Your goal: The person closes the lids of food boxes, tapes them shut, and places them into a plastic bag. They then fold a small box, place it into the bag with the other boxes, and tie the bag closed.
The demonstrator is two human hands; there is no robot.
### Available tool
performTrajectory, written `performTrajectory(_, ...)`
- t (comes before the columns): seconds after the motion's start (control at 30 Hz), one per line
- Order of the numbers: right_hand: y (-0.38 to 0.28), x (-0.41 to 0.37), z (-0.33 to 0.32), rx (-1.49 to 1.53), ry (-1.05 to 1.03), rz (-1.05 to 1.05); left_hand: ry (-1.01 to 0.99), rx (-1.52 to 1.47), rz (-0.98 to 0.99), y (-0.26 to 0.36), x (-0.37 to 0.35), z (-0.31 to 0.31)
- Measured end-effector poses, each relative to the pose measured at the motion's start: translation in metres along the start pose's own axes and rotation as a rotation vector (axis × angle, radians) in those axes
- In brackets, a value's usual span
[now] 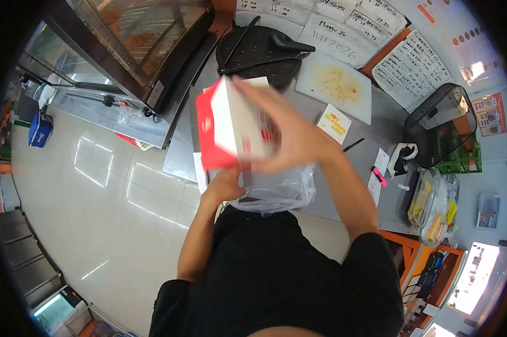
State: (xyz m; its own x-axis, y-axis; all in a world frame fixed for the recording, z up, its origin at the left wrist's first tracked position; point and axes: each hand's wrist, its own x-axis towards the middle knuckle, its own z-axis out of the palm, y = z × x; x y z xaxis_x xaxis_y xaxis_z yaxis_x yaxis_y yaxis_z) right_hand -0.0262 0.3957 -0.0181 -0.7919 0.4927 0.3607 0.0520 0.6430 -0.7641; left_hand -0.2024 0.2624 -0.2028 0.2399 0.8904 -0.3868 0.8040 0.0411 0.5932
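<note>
A red and white cardboard box (222, 121), blurred by motion, is tilted above the steel counter (181, 160). My right hand (284, 121) spans its right side with thumb and fingers apart around it, gripping it. Just under the box's lower edge, my left hand (225, 184) is closed at the left end of a clear plastic bag (287, 194). The bag lies at the counter's front edge, close to my body, and its mouth is partly hidden by the box. What the left fingers press on is partly covered.
Behind the box are a round black pan or lid (259, 56) and a stained white cutting board (335, 84). A small card box (335, 122), a pink marker (379, 176), a black mesh basket (439, 126) and packed food trays (430, 205) stand right. A glass display case (147, 45) is left.
</note>
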Motion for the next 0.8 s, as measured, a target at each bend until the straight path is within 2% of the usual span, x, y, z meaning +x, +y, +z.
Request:
performTrajectory(0.03,-0.008,-0.019,0.014,0.033,0.01,0.019,0.002,0.058,0.03,-0.003,0.002,0.003)
performTrajectory(0.2,0.011,-0.1,0.081,-0.055,-0.099,0.229,0.082,-0.479,0.167,-0.04,-0.013,0.015)
performTrajectory(0.27,0.029,-0.12,0.091,-0.101,-0.141,0.28,0.028,-0.494,0.181,-0.018,-0.016,-0.01)
performTrajectory(0.3,0.03,-0.125,0.088,-0.177,-0.179,0.302,-0.028,-0.367,0.179,-0.012,-0.013,-0.015)
performTrajectory(0.37,0.034,-0.134,0.079,-0.334,-0.258,0.348,-0.065,-0.3,0.056,0.01,-0.024,-0.034)
performTrajectory(0.47,0.05,-0.145,0.094,-0.491,-0.312,0.375,0.16,-0.06,0.035,-0.007,-0.019,-0.003)
performTrajectory(0.6,0.051,-0.14,0.108,-0.556,-0.325,0.416,0.128,0.004,-0.035,0.048,-0.035,-0.022)
performTrajectory(0.7,0.037,-0.138,0.095,-0.622,-0.513,0.503,0.167,0.014,-0.039,0.036,-0.045,-0.024)
performTrajectory(0.8,0.028,-0.152,0.071,-0.581,-0.47,0.568,0.24,0.03,-0.053,0.042,-0.056,-0.038)
